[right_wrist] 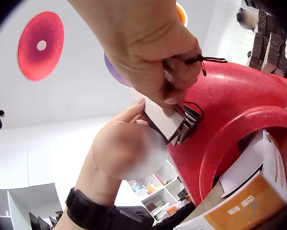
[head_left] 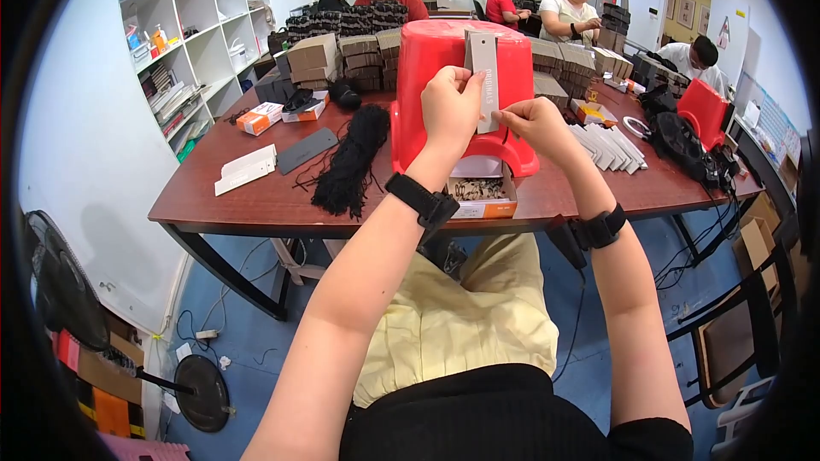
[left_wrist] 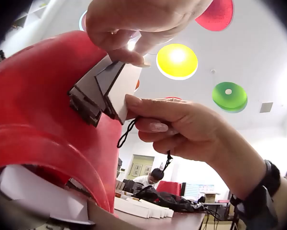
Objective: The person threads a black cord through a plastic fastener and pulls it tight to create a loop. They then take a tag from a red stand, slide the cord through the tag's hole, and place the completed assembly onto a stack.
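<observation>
Left grip [head_left: 454, 113] pinches the grey card [head_left: 485, 55], right grip [head_left: 543, 131] the black cord [left_wrist: 130, 126] at the card's lower end — card up against the red stool [head_left: 430, 60]. Card probably light, stiff, easily creased; cord limp — best take card by its edges

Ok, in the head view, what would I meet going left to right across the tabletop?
Loose pale cards → dark grey card → black cord bundle → red plastic stool → fanned pale cards → black bag-like heap.
</observation>
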The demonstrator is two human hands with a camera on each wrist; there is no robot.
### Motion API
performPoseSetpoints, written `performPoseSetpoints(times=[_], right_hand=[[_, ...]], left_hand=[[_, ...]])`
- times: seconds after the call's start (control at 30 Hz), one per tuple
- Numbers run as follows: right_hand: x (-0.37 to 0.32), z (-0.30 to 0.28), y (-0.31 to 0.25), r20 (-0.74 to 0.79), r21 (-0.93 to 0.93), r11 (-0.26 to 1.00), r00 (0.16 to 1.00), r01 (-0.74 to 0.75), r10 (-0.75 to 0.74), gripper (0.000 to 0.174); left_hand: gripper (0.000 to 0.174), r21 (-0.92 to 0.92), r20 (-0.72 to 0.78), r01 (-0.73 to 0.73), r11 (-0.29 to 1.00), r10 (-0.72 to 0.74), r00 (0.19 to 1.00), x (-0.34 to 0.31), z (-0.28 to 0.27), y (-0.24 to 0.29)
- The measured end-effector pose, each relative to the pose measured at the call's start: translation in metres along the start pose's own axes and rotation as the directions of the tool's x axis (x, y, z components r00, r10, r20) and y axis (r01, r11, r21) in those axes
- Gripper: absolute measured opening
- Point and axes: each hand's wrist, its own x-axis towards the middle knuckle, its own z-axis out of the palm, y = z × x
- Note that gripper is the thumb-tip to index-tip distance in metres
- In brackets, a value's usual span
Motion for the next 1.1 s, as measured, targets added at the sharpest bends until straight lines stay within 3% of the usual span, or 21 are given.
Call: performPoseSetpoints(times=[0.1, 0.17, 0.2, 0.27, 0.3, 0.37, 0.4, 0.43, 0.53, 0.6, 0.73, 0.97, 1.03, 1.1], right_hand=[[0.0, -0.001, -0.003, -0.009, -0.109, 0.994, 0.999, 0.029, -0.03, 0.025], [0.001, 0.001, -0.002, -0.224, 0.054, 0.993, 0.971, 0.103, -0.088, 0.024], [0.002, 0.001, -0.003, -0.224, 0.055, 0.993, 0.971, 0.103, -0.088, 0.024], [0.004, 0.001, -0.007, -0.267, 0.093, 0.961, 0.936, 0.26, -0.228, 0.025], [0.002, 0.003, -0.01, -0.268, 0.094, 0.962, 0.937, 0.258, -0.225, 0.025], [-0.003, 0.01, -0.021, -0.316, -0.239, 0.892, 0.837, 0.384, -0.446, 0.025], [-0.007, 0.01, -0.027, -0.294, -0.238, 0.913, 0.872, 0.331, -0.392, 0.023], [-0.006, 0.01, -0.026, -0.293, -0.238, 0.913, 0.872, 0.331, -0.393, 0.023], [0.004, 0.01, -0.022, -0.349, -0.238, 0.882, 0.811, 0.407, -0.469, 0.023], [0.011, 0.004, -0.023, -0.282, 0.195, 0.96, 0.949, 0.2, -0.141, 0.027], [0.028, -0.007, -0.027, -0.229, 0.246, 0.968, 0.973, 0.053, 0.005, 0.032], [0.047, 0.002, -0.023, -0.297, 0.396, 0.906, 0.954, 0.153, -0.031, 0.035], [0.041, -0.001, -0.029, -0.197, 0.421, 0.907, 0.976, -0.003, 0.095, 0.034], [0.036, -0.002, -0.033, -0.19, 0.43, 0.902, 0.974, -0.027, 0.12, 0.033]], left_hand=[[0.016, -0.107, 0.042, 0.034, 0.994, -0.03, 0.999, -0.001, -0.005, -0.001], [0.019, -0.216, 0.2, 0.105, 0.971, -0.062, 0.978, -0.004, -0.012, 0.001], [0.019, -0.216, 0.2, 0.105, 0.971, -0.062, 0.978, -0.007, -0.014, 0.002], [0.014, -0.122, 0.223, 0.033, 0.992, -0.005, 0.975, -0.017, -0.017, 0.003], [0.014, -0.121, 0.226, 0.035, 0.992, -0.006, 0.974, -0.021, -0.017, 0.002], [0.017, -0.065, 0.211, -0.06, 0.996, 0.073, 0.975, -0.026, -0.014, -0.002], [0.019, 0.026, 0.152, -0.163, 0.986, 0.158, 0.976, -0.026, -0.011, -0.004], [0.019, 0.026, 0.151, -0.163, 0.986, 0.157, 0.976, -0.024, -0.011, -0.006], [0.017, 0.118, 0.141, -0.275, 0.954, 0.258, 0.956, -0.018, -0.011, -0.004], [0.016, 0.011, 0.207, -0.179, 0.984, 0.172, 0.963, -0.013, -0.011, 0.002], [0.015, -0.014, 0.252, -0.111, 0.994, 0.111, 0.961, 0.004, -0.009, 0.008], [0.018, -0.043, 0.268, -0.041, 0.998, 0.051, 0.962, 0.015, -0.012, 0.002], [0.018, -0.031, 0.292, -0.045, 0.999, 0.052, 0.955, 0.017, -0.013, -0.001], [0.018, 0.033, 0.295, -0.066, 0.997, 0.054, 0.954, 0.018, -0.014, -0.002]])
